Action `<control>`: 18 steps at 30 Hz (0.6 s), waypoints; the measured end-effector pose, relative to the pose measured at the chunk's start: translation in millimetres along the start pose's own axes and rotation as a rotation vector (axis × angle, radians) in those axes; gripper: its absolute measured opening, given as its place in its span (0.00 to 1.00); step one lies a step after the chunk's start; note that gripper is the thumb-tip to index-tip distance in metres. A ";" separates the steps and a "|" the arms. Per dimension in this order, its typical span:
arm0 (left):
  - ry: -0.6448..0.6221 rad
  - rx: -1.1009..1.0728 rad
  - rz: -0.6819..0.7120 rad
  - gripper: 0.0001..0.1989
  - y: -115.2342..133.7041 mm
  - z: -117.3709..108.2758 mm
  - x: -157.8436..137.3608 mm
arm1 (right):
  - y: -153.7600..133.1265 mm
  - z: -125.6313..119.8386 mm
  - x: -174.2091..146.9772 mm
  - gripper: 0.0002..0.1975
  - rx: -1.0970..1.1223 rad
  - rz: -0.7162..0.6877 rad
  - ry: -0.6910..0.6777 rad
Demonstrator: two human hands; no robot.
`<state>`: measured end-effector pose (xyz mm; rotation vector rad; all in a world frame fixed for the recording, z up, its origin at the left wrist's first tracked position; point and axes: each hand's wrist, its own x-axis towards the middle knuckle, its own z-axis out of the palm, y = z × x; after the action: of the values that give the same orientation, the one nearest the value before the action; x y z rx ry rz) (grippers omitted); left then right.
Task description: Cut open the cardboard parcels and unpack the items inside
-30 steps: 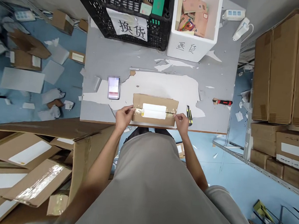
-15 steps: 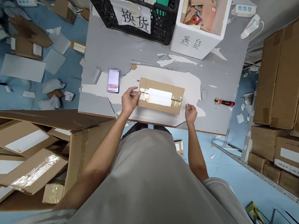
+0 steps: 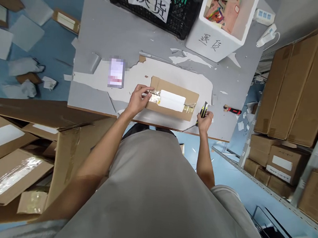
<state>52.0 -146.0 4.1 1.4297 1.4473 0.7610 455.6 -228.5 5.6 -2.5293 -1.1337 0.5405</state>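
A flat cardboard box (image 3: 171,114) lies slightly tilted on the table, with a white label (image 3: 172,100) and shiny clear tape across its top. My left hand (image 3: 139,98) grips its left end, thumb and fingers at the corner. Just off the box's right end, my right hand (image 3: 204,121) is closed around a black and yellow utility knife (image 3: 204,109), held roughly upright and apart from the cardboard. A second cutter, red and black (image 3: 233,110), rests on the table farther right.
A phone (image 3: 116,72) lies left of the box. Behind stand a black crate (image 3: 155,13) and a white foam bin (image 3: 205,42). A big carton (image 3: 72,153) of parcels is at my left; stacked cartons (image 3: 294,95) line the right. Paper scraps litter the floor.
The utility knife now shows plainly in my right hand, which has turned; before, it was hardly visible. My left hand stays at the box's left end. The camera view has shifted and turned slightly.
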 end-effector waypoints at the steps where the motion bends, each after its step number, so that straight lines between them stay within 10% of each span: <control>1: -0.010 -0.009 0.000 0.18 -1.7 -0.8 0.0 | -10.3 -9.4 -1.2 0.21 0.010 -0.044 0.029; 9: -0.115 -0.108 0.003 0.21 -15.9 -5.0 4.5 | -126.9 -44.5 -41.6 0.19 -0.004 -0.580 -0.272; 18: -0.135 -0.219 0.065 0.23 -34.1 -2.5 2.0 | -241.1 -15.2 -84.9 0.27 -0.862 -0.932 -0.633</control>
<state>36.4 -148.1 -26.3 1.3377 1.1824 0.8206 255.7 -141.7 140.3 -1.9413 -3.0499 0.6707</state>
